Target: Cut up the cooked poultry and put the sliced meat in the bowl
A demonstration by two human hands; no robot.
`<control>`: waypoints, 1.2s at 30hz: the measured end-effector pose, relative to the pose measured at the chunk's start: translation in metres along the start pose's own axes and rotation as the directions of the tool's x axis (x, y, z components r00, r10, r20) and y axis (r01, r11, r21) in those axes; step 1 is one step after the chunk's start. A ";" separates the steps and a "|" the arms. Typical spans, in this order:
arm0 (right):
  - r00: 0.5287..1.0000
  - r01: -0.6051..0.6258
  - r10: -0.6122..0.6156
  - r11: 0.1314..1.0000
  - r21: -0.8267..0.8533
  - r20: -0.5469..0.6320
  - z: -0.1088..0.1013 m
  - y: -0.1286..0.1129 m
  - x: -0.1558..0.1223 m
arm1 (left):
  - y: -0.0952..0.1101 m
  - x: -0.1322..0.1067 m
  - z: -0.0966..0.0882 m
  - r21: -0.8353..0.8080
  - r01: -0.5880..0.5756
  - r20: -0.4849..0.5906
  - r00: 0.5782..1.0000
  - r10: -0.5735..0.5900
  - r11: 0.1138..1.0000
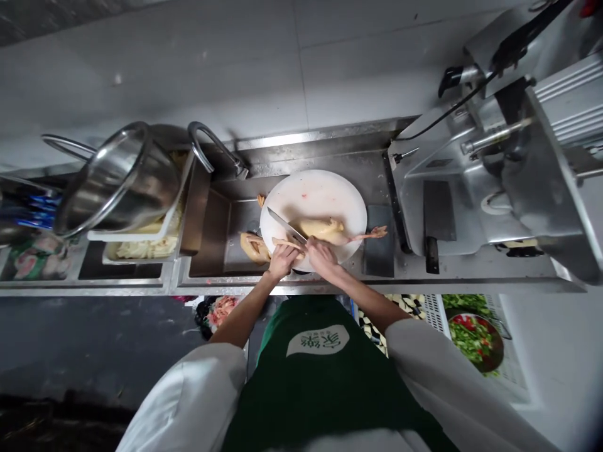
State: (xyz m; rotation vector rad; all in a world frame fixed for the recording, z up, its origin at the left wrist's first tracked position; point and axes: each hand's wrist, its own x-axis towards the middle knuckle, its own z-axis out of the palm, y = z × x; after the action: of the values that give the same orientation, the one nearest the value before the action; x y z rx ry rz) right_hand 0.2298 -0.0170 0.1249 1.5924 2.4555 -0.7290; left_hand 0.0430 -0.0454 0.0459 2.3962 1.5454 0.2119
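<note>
Landmark = the board: round, white, sitting over the right part of the sink.

Bird lies on the board, right of its middle, nearer the person than the far rim. A leg runs out past the board's right edge; the foot is over the dark slab there.

Right hand is at the board's near side, fingers wrapped round the handle of the knife. Blade slants up-left across the board toward its left rim, left of the bird's body.

Left hand is at the board's near-left edge, fingers bunched together at a pale piece by the blade — can't tell if they pinch it or just press down. Can't tell either whether that piece joins the bird. Hands are close together, just left of the board's near middle.

Second bird is in the sink, just left of the board. Tap stands beyond the board, off to its left. Steel bowl is well left of the board, tilted.

Right of the board: cleaver, handle toward the person, then the slicer. Green apron on the near side of the board.
</note>
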 end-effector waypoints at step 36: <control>0.986 -0.127 0.144 0.976 0.179 -0.085 0.017 0.040 0.002 | 0.005 0.049 -0.033 0.259 -0.392 0.128 0.920 0.371 0.883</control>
State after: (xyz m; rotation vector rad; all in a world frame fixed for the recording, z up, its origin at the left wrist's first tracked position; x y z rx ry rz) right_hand 0.2615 -0.0103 0.0964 1.8792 2.3748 -0.8835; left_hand 0.0588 0.0027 0.0768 2.8830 1.1158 -0.0230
